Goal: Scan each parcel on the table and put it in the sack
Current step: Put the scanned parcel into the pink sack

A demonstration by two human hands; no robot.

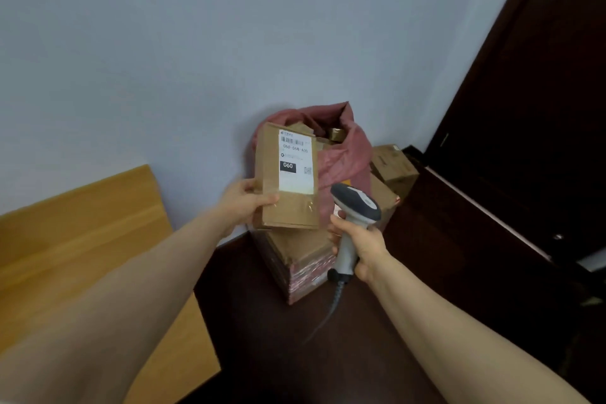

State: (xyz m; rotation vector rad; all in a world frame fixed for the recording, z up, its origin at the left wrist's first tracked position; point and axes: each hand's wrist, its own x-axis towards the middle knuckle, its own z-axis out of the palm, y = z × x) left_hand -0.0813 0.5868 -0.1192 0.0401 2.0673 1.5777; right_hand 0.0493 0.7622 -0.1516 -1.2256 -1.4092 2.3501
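Observation:
My left hand (244,203) grips a brown cardboard parcel (288,207) by its lower left edge and holds it upright in the air. Its white shipping label (296,161) with a barcode faces me. My right hand (360,248) is closed around the handle of a grey barcode scanner (355,207), whose head sits just right of the parcel's lower corner, with its cable hanging down. Behind the parcel stands a red sack (347,154), open at the top, with several brown boxes showing inside. The sack's left side is hidden by the parcel.
A light wooden table (82,239) fills the lower left. Below the parcel a taped carton (301,269) rests on the dark floor. More cardboard boxes (393,167) stand right of the sack by a dark door (524,108). A pale wall rises behind.

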